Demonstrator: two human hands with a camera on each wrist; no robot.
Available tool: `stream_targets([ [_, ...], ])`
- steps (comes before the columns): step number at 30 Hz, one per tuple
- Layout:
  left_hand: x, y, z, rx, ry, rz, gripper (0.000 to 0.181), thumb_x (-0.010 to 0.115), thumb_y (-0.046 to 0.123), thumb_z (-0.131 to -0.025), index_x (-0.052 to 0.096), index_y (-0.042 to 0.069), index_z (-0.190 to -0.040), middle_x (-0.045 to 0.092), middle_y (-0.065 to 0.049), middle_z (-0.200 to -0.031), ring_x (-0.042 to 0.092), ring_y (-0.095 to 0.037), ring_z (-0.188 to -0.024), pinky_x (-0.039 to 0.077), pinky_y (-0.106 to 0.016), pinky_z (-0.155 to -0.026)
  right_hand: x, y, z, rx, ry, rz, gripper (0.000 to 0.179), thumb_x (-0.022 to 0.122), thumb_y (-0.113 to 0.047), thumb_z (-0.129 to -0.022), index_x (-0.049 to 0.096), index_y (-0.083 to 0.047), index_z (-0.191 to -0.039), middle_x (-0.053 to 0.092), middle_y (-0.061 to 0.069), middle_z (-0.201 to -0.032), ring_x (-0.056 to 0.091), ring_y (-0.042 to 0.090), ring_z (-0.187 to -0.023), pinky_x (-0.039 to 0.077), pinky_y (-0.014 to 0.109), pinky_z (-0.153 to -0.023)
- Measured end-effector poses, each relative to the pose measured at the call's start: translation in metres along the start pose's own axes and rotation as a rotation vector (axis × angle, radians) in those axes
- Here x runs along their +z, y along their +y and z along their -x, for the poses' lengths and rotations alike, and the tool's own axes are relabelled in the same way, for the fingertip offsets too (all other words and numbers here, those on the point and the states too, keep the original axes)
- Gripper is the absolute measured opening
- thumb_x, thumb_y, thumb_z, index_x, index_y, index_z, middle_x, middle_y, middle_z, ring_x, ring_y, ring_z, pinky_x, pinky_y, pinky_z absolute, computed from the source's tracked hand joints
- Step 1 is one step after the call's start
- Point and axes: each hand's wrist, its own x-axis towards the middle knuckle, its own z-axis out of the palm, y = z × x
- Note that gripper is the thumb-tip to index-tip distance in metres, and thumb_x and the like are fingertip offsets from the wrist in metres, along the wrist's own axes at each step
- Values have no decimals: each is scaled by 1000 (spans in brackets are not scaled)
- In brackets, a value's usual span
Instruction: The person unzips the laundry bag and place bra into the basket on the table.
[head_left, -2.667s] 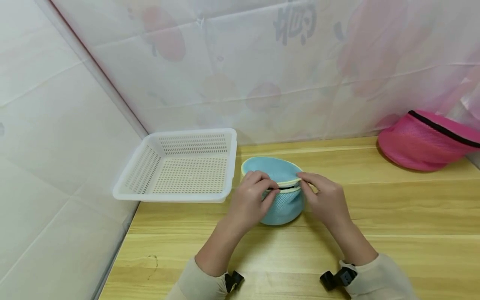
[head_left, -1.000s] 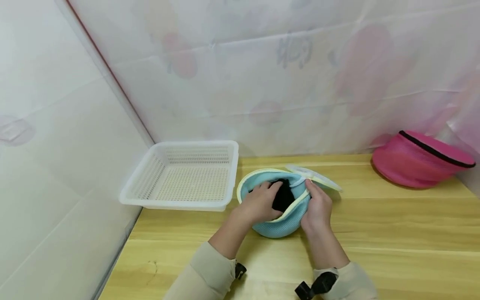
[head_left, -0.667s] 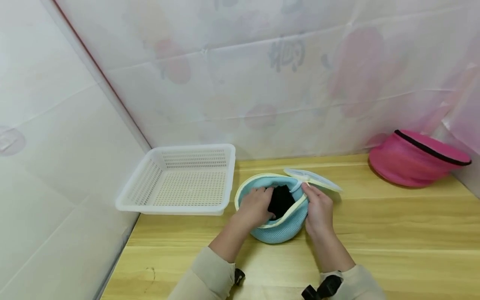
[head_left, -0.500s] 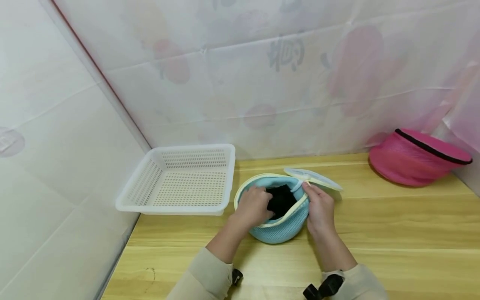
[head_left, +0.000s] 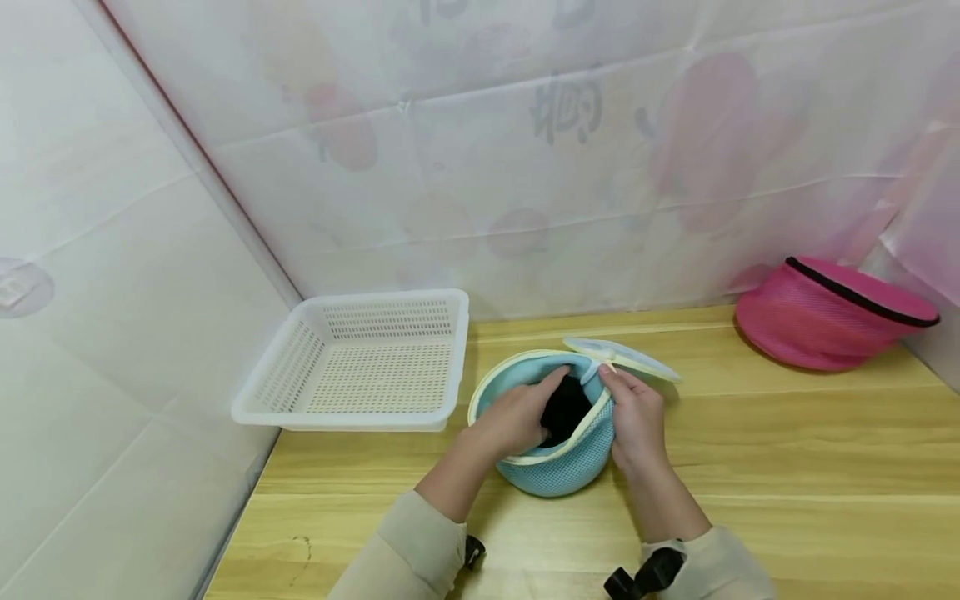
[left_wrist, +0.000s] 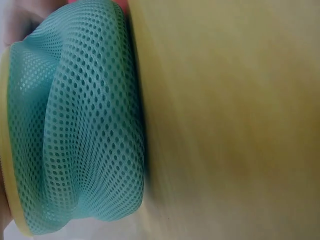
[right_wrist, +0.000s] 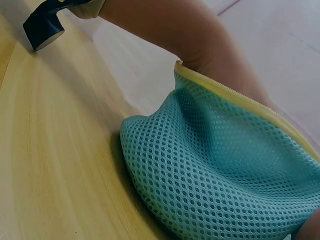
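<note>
A round blue mesh laundry bag (head_left: 558,475) with a pale yellow zip edge stands unzipped on the table. Its lid (head_left: 626,354) is folded back to the right. Inside lies a bundle of black cloth (head_left: 567,410). My left hand (head_left: 513,417) reaches into the mouth and holds the cloth between thumb and fingers; some fingers are hidden. At the right side of the opening, my right hand (head_left: 637,417) pinches the rim near the lid's hinge. The left wrist view shows the bag's mesh wall (left_wrist: 95,115); the right wrist view shows the zip edge (right_wrist: 240,100).
A white slotted plastic basket (head_left: 375,379) sits left of the bag, with nothing visible in it. At the back right, a pink mesh bag (head_left: 817,317) with a black zip leans by the curtain (head_left: 465,167). All stand on a wooden table (head_left: 772,475).
Earlier both hands were at the bag's zip; since then its lid has opened to the right and the left hand has entered. Most recently the left fingers have spread farther across the black cloth.
</note>
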Motion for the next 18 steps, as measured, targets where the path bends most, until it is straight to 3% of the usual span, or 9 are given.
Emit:
stream_targets([
  [4,0,-1,-3,-30,-64,29,87,81,9,-85,36,17,-159,68,-5,-135,66,-17,-118,54,-29,-100,1,0,0,-7,4,20,16,70,-23,-99,77,-24,-85,73,-12,-82,68,0,-82,58,14,-75],
  [9,-3,0,-6,-104,-166,20,54,84,20,-83,62,13,-132,71,-1,-120,65,-15,-108,55,-28,-94,2,2,0,6,-3,71,10,69,-25,-99,75,-18,-95,72,-13,-83,68,0,-83,59,15,-78],
  [12,-2,1,-6,-125,-172,-15,57,84,24,-85,62,13,-136,65,-4,-133,61,-21,-120,53,-32,-100,2,3,1,14,-6,88,12,68,-26,-100,74,-15,-100,72,-14,-84,68,0,-85,59,15,-79],
  [16,2,-1,-9,-66,-120,-7,74,85,22,-83,49,13,-147,58,-5,-143,58,-24,-129,50,-34,-108,1,4,1,11,2,100,15,69,-27,-100,74,-14,-103,72,-15,-85,67,0,-87,58,15,-80],
  [18,3,-2,-11,-35,-108,5,74,88,20,-80,48,14,-143,62,-3,-138,61,-21,-124,51,-32,-106,1,5,1,9,7,102,15,68,-27,-100,73,-13,-104,71,-15,-85,67,0,-87,58,14,-80],
])
